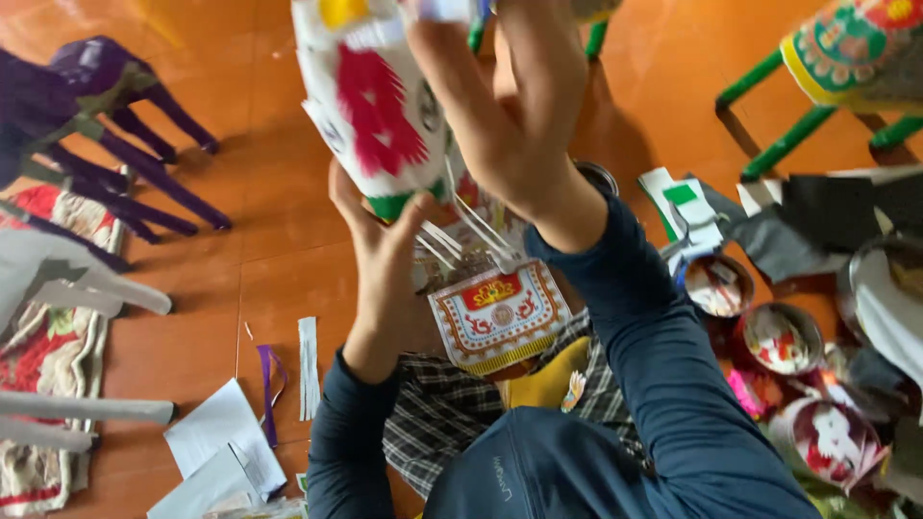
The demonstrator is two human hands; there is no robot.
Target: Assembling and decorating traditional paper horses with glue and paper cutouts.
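- Dark blue sleeves (663, 384) fill the lower middle of the view, nearest the camera, with checked cloth (433, 413) showing between them.
- Right hand (524, 115) is raised high, fingers spread wide and pressed against the paper figure (370, 96); I cannot tell whether it grips anything beyond that contact.
- Left hand (380, 240) reaches up from below, thumb and fingers closed narrowly around the lower end of the paper figure, just by its green band.
- That paper figure is white with a large red pattern and a bit of yellow at the top; it is held up in the air between both hands, tilted, above the lap.
- Thin white sticks (471, 231) stick out from under the figure, slanting down toward the right forearm.
- A small decorated panel (495, 317), white with red and gold ornament, lies below the hands on the lap.
- Purple figure legs (144, 163) lie on the orange floor (279, 192) at left, well apart from the hands.
- White paper sheets (221, 442) and a purple strip (267, 384) lie on the floor at lower left.
- Round bowls (779, 336) with scraps sit at right, near the right sleeve.
- Green legs (784, 139) of another painted piece stand at upper right.
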